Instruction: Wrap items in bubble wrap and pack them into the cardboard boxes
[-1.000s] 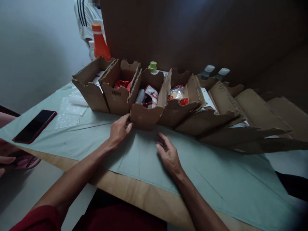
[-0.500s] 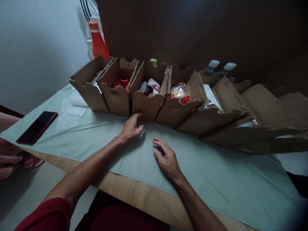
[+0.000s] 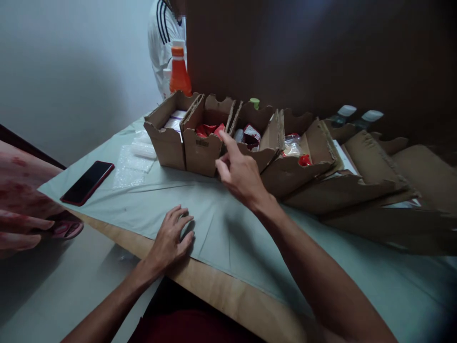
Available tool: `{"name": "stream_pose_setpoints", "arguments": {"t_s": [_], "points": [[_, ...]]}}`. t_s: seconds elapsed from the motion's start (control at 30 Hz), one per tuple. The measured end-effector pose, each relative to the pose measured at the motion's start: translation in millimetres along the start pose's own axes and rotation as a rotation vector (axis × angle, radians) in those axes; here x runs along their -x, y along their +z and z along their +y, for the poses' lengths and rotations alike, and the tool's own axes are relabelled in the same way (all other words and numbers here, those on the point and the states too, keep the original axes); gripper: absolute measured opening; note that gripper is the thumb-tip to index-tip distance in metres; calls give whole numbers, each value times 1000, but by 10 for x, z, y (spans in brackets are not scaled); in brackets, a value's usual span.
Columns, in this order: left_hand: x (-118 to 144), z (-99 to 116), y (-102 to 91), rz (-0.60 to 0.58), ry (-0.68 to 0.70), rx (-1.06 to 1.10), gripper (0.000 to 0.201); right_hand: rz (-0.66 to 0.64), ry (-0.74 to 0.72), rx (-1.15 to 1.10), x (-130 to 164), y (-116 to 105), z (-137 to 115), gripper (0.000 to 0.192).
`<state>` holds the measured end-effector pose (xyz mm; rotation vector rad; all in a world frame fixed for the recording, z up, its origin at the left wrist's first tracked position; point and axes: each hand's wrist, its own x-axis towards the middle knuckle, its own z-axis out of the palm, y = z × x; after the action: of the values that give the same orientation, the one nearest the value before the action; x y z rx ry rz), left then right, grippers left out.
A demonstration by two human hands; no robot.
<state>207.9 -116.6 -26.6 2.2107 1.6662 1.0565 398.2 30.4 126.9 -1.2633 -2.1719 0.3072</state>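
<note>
My right hand [image 3: 240,174] is raised in front of the row of cardboard boxes, index finger stretched out and thumb apart, with nothing held. Its index fingertip overlaps the red packet [image 3: 207,131] in the second box from the left [image 3: 200,159]; whether it touches is unclear. Lower down, my left hand [image 3: 173,234] lies empty on the green cloth near the table's front edge, fingers spread and slightly bent. In the third box [image 3: 266,155] are a grey cylindrical thing [image 3: 239,136] and a packet with a white and red label [image 3: 253,132].
Left on the cloth lie a phone [image 3: 87,183] and bubble wrap [image 3: 130,166]. The leftmost box [image 3: 169,150] holds white packs. An orange bottle [image 3: 179,74] and clear bottles with white caps [image 3: 345,113] stand behind the row. A person in a white sleeve [image 3: 160,38] is behind; another person's hand [image 3: 24,231] shows at left.
My right hand has risen from the cloth to the second and third boxes. My left hand has left the boxes' base and drawn back to the table edge. The view has shifted left.
</note>
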Motion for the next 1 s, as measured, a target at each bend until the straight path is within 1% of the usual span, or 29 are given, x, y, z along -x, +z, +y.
{"name": "stream_pose_setpoints", "arguments": {"t_s": [0.03,0.07,0.1,0.17,0.2,0.27,0.33,0.4,0.47,0.53,0.57,0.63,0.67,0.7,0.73,0.77,0.8,0.83,0.87,0.93,1.0], "points": [[73,-8,-9,42,-4,-8,28,-25,21,73,-191,30,-55,66],[119,-5,-15,91,-4,-8,26,-39,44,139,-350,68,-94,61],[142,6,-19,147,-6,-2,25,-41,66,189,-469,109,-122,53],[142,36,-35,257,-25,23,27,-30,88,234,-564,179,-164,35],[133,49,-47,307,-46,42,30,-24,90,232,-534,198,-189,30],[124,55,-76,384,-106,96,38,-31,70,190,-323,184,-257,25],[141,30,-102,449,-178,172,47,-55,23,111,52,87,-338,21],[177,-15,-126,503,-241,262,57,-85,-17,2,513,-101,-391,18],[211,-51,-157,525,-287,338,65,-106,4,-110,969,-360,-371,16],[228,-49,-197,501,-305,389,72,-90,91,-180,1359,-640,-260,13],[231,-30,-219,470,-303,407,75,-43,149,-186,1527,-768,-175,12],[230,40,-258,375,-297,424,78,126,286,-194,1827,-970,21,15],[232,85,-273,312,-300,423,76,215,353,-218,1968,-1035,118,23],[238,133,-283,246,-308,414,70,275,409,-258,2107,-1073,206,35],[248,179,-287,182,-316,398,61,301,447,-306,2243,-1083,281,48],[263,222,-285,130,-321,379,50,286,467,-347,2371,-1064,337,60],[281,260,-279,89,-320,361,39,237,470,-369,2485,-1016,376,67],[300,291,-268,59,-318,349,31,171,464,-367,2581,-942,396,70],[319,317,-253,43,-318,343,27,102,457,-351,2653,-848,400,68],[344,358,-213,37,-332,352,28,8,444,-292,2716,-632,373,62],[326,396,-167,41,-358,379,32,8,434,-228,2683,-449,336,52]]}}
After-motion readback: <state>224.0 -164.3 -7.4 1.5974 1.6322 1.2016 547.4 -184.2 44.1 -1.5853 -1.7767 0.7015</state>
